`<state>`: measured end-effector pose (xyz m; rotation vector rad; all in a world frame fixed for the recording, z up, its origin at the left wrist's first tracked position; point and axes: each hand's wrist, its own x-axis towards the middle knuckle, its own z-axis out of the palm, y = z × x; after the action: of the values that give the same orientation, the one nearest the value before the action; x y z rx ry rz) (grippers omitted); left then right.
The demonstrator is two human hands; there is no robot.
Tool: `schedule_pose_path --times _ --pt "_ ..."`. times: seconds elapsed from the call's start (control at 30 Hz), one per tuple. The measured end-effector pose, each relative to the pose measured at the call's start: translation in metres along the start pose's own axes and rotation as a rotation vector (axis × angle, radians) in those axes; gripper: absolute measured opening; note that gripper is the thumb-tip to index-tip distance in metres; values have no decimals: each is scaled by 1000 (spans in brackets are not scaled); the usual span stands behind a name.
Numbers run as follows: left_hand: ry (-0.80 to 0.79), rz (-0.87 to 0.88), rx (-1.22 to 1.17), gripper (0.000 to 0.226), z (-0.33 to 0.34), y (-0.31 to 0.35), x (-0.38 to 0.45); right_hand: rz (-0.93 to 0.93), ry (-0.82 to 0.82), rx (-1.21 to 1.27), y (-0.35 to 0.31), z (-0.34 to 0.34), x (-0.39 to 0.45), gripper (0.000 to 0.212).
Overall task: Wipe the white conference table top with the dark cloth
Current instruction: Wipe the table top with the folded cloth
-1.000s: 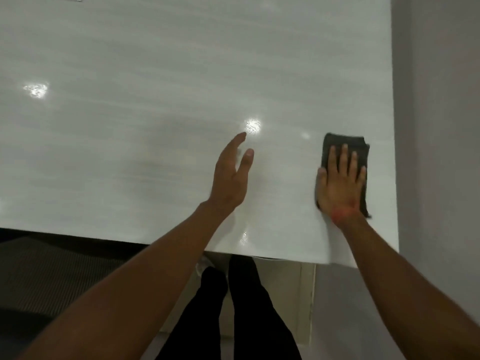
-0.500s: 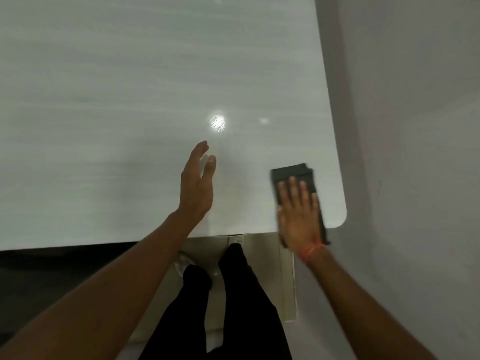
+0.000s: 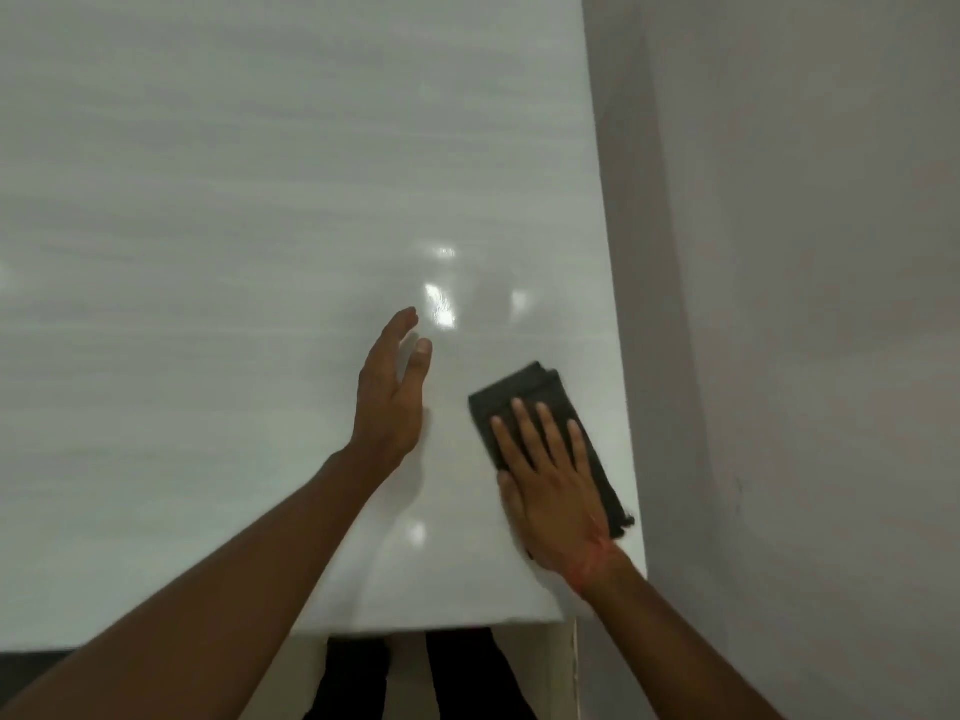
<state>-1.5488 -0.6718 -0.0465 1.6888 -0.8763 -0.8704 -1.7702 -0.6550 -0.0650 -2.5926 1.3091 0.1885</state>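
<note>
The white conference table top (image 3: 234,252) fills most of the view, glossy with light reflections. A folded dark cloth (image 3: 524,394) lies flat near the table's near right corner. My right hand (image 3: 553,480) presses on it with straight, spread fingers, covering its near half. My left hand (image 3: 395,387) is edge-on just left of the cloth, fingers straight, over the table; whether it touches the surface I cannot tell.
A grey wall (image 3: 805,304) runs close along the table's right edge. The table's near edge (image 3: 415,628) crosses the bottom of the view. My dark-trousered legs (image 3: 426,678) stand below it, beside a pale table support (image 3: 558,667).
My right hand has slid the cloth away from the near corner and farther onto the table, turning it slightly. My left hand kept its pose beside it.
</note>
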Motion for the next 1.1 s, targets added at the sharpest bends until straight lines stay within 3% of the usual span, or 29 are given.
schedule_pose_path --times 0.13,0.27,0.37,0.47,0.53,0.67,0.8,0.93,1.03,1.1 --pt "32 55 -6 52 21 15 49 265 58 -65 72 -25 101 60" --pt "37 70 29 55 26 21 90 294 84 20 86 -60 262 59" --pt "69 86 55 54 25 26 115 130 87 -19 34 -59 310 59" --pt "109 88 49 53 18 27 130 -176 58 -51 -7 -44 261 59" --pt "113 69 55 55 12 23 133 -236 45 -28 6 -35 216 59" --pt "107 34 50 57 6 14 135 68 105 -95 86 -44 214 61" --pt "113 63 95 56 -2 9 142 315 88 -13 102 -74 321 59" --pt "180 118 174 57 -17 9 155 75 92 -50 5 -67 372 59" --pt "178 131 140 61 -24 11 157 -200 55 -65 -54 -42 315 61" --pt "181 104 120 62 -22 13 154 -291 11 -46 -53 -35 265 60"
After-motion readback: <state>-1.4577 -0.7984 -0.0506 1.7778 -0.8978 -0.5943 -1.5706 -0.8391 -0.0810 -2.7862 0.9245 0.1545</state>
